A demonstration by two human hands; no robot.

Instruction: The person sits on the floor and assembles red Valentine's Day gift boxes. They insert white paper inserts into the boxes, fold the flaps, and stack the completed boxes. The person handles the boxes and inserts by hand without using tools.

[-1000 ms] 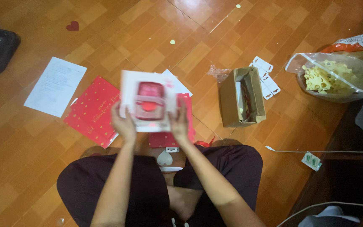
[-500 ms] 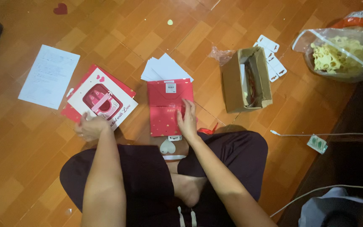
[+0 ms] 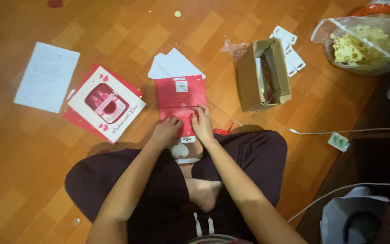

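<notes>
both hands, left hand (image 3: 167, 131) and right hand (image 3: 201, 123), press flat with fingers spread on the red envelope (image 3: 180, 99): thin, light, easily creased paper on the floor; best pinched at its edges.

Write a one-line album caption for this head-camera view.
Seated on wooden floor, left hand and right hand press a flat red paper envelope.

Both hands, left hand (image 3: 167, 131) and right hand (image 3: 201, 124), pressed on a red envelope (image 3: 179, 97) on the wooden floor (image 3: 113, 31), a white card (image 3: 106, 107) lying beside it.
</notes>
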